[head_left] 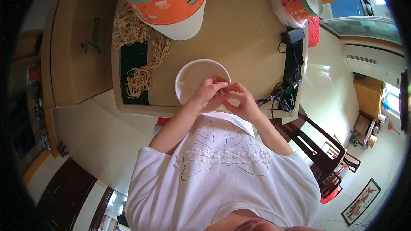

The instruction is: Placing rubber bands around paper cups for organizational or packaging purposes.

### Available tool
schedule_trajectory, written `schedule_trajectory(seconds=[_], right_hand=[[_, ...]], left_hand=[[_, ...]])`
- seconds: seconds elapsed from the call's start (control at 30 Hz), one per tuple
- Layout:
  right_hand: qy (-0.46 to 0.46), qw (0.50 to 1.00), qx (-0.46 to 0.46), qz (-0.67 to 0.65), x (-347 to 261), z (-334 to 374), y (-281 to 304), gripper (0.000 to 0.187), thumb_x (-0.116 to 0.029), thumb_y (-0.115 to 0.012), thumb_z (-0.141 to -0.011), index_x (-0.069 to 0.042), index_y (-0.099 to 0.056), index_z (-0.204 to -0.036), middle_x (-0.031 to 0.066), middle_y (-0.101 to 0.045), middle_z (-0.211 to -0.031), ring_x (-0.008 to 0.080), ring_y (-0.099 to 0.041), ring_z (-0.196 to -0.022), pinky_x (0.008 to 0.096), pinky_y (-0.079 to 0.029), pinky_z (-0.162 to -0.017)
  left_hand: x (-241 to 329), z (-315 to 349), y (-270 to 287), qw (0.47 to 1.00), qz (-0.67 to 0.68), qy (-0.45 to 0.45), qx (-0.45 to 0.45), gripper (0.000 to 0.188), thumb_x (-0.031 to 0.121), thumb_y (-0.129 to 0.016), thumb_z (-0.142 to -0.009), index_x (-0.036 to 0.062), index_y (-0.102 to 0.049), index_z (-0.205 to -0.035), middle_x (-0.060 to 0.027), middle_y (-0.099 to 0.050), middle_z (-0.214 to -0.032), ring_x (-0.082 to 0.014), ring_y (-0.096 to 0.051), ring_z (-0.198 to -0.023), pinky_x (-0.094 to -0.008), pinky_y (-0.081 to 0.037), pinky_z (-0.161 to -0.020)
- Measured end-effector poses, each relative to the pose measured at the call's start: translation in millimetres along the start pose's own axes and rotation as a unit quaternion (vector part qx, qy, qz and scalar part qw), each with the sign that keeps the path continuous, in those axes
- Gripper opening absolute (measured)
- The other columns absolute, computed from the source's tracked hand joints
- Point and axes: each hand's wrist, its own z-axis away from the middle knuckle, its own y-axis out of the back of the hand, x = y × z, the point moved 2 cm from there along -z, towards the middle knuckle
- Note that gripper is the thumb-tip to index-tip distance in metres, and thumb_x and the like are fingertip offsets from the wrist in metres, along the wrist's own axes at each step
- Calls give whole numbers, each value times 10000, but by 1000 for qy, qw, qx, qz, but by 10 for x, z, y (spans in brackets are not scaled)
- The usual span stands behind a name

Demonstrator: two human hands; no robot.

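Over the near rim of a round white tub (188,70) my two hands meet, fingertips almost touching. My left hand (210,92) is closed, its fingers curled in a pinch above the tub's opening. Beside it, at the tub's right rim, my right hand (240,101) also pinches, thumb toward the forefinger. Whatever lies between the fingers is too small to make out. A thin pale strand seems to lie inside the tub at its left wall. Bundles of beige cord (150,66) lie left of the tub on the table.
A large orange, green and white paper bucket (171,2) stands at the far left of the table (244,21). A smaller matching bucket (299,3) in clear plastic sits far right. Black adapters (293,36) and cables (276,96) line the right edge. A cardboard box (85,42) stands left.
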Motion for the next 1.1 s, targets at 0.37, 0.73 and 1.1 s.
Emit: schedule_trajectory(seconds=[0.37, 0.73, 1.1], right_hand=[[2, 990, 11, 138, 3, 31, 66, 140, -38, -696, -718, -58, -638, -844, 101, -567, -807, 288, -560, -792, 383, -470, -713], [-7, 976, -10, 215, -36, -38, 36, 89, -68, -684, -765, -45, -612, -812, 103, -581, -782, 282, -588, -751, 376, -472, -670], [-62, 956, -69, 280, -29, -98, 40, 89, -145, -626, -810, -73, -587, -846, 100, -582, -818, 284, -584, -820, 397, -443, -717]], left_hand=[[-70, 21, 62, 994, -96, -48, 16, 121, 85, -558, -878, 9, -649, -904, -23, -617, -747, -53, -521, -578, -195, -395, -472], [65, 154, 138, 988, -130, 35, -80, 142, 78, -607, -880, -3, -687, -964, 0, -607, -705, -50, -504, -526, -184, -371, -453], [80, 154, 108, 985, -164, -16, -40, 130, 88, -632, -874, 8, -703, -949, 20, -622, -730, -41, -511, -601, -190, -385, -507]])
